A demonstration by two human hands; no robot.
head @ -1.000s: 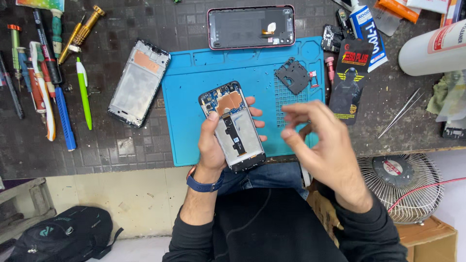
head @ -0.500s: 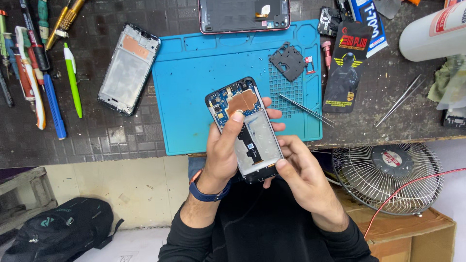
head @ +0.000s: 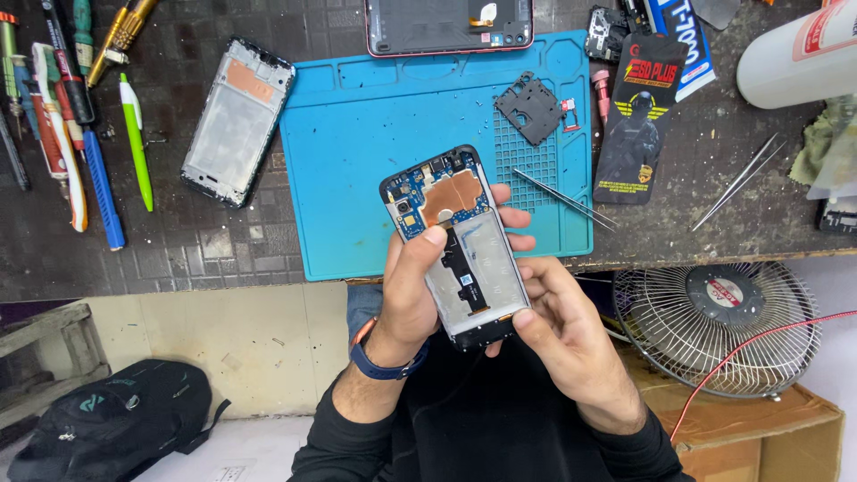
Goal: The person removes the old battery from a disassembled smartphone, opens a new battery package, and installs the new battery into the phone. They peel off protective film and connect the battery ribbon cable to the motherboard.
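While your left hand (head: 412, 290) gripped the opened phone (head: 455, 245) above the worktop (head: 205, 250) edge, your right hand (head: 558, 326) pinched its bottom; a slip could have dropped it floorward.

Matt blue rubbery mat (head: 357, 178), shiny thin metal tweezers (head: 562, 198), coppery foil gleaming on the opened phone (head: 455, 241).

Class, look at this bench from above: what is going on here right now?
A person holds an opened phone with its back cover off, circuit board showing. The left hand grips it, thumb on the middle; the right hand supports its lower end. Beyond it, on the blue mat, lie tweezers and a small black plate. A second phone frame lies left of the mat.
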